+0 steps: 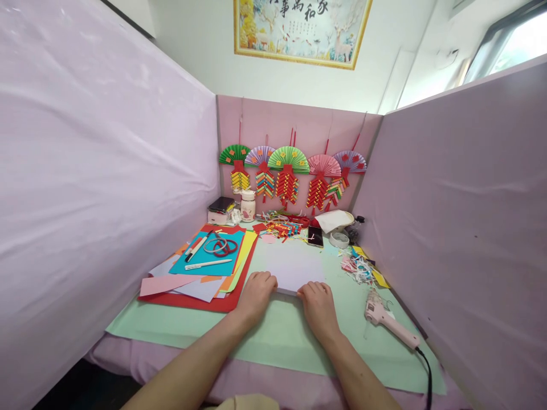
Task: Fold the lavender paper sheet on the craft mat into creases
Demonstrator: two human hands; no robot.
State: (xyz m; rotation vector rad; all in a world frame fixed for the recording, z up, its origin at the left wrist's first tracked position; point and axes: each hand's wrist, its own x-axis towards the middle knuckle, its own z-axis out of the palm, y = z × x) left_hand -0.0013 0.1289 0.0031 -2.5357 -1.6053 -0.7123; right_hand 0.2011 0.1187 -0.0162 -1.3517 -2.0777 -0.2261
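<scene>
A pale lilac sheet of paper [294, 266] lies flat on the green mat [282, 336] in the middle of the desk. Both my hands rest on its near edge. My left hand [255, 296] has its fingers curled over the near left corner of the sheet. My right hand [318, 307] pinches the near edge a little to the right, fingers bent down onto the paper. The edge looks slightly thickened, as if folded over.
A stack of coloured paper [200, 273] with scissors [221, 246] and pens lies left. A pink glue gun [387, 322] with a black cord lies right. Paper scraps [359, 267], tape roll [339, 239], phone [315, 236] and hanging paper fans [288, 162] sit behind. Pink partitions close three sides.
</scene>
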